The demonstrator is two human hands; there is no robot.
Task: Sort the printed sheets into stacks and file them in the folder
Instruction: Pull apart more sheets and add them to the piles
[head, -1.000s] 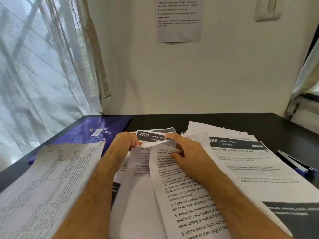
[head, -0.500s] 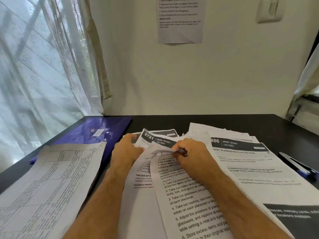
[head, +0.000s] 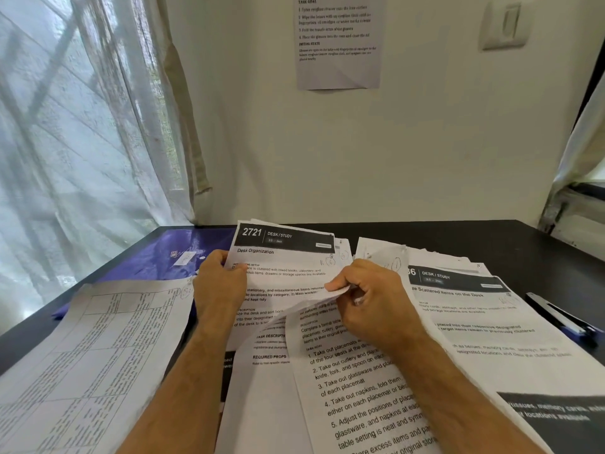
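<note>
While lifted off the middle pile, sheet 2721 (head: 288,257), headed "Desk Organization", tilted up toward the camera above the dark desk (head: 540,244). Left hand (head: 219,286) curled round its left edge, thumb on the printed face. Right hand (head: 370,296) pinching the bent lower right corner between thumb and forefinger, other fingers folded in. Directly under both hands, the numbered-steps sheet (head: 366,398) and more pages of the middle pile. Just right of that, touching it, the stack (head: 484,326) topped by a "Desk / Study" header. On the left, the table sheet (head: 91,362) lying flat, overlapping the near edge of the purple folder (head: 170,253), closed, by the curtain (head: 82,126). Far right, a blue pen-like thing (head: 563,319) on the desk, apart from the stacks. On the wall, a taped notice (head: 339,40).
</note>
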